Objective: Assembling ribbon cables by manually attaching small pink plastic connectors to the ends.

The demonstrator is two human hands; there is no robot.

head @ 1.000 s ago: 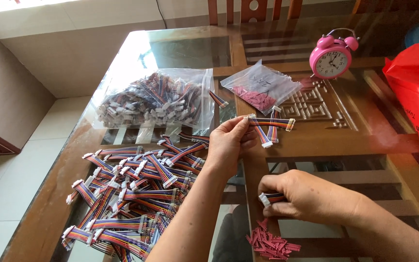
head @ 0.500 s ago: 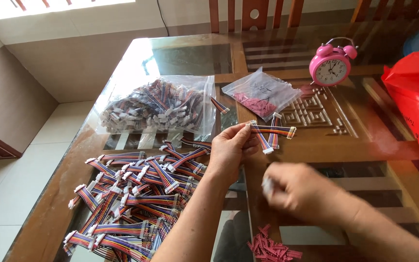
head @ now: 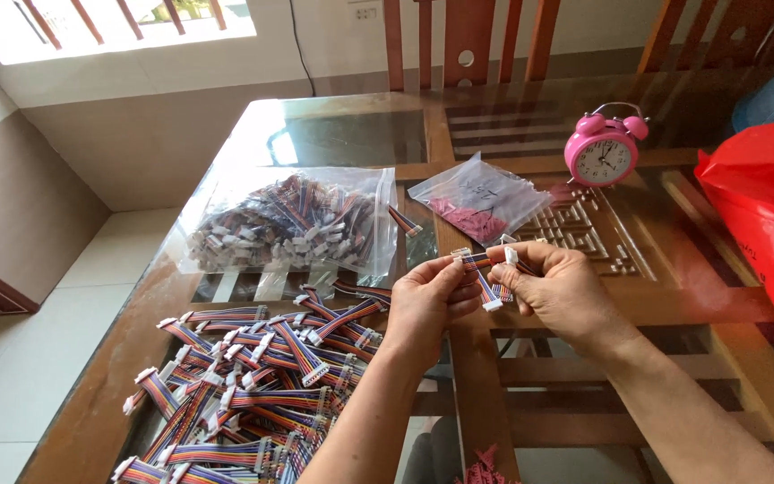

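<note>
place: likely home | cues: glass-topped wooden table (head: 530, 134), pink alarm clock (head: 604, 152), chairs (head: 468, 40)

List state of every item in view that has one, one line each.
left hand: pinching the ribbon cable
right hand: gripping the cable's other end
ribbon cable: held above the table between both hands
large zip bag: lying flat, full of cables
small zip bag: lying flat, holds pink pieces
loose cables: heaped on the glass
alarm clock: upright
</note>
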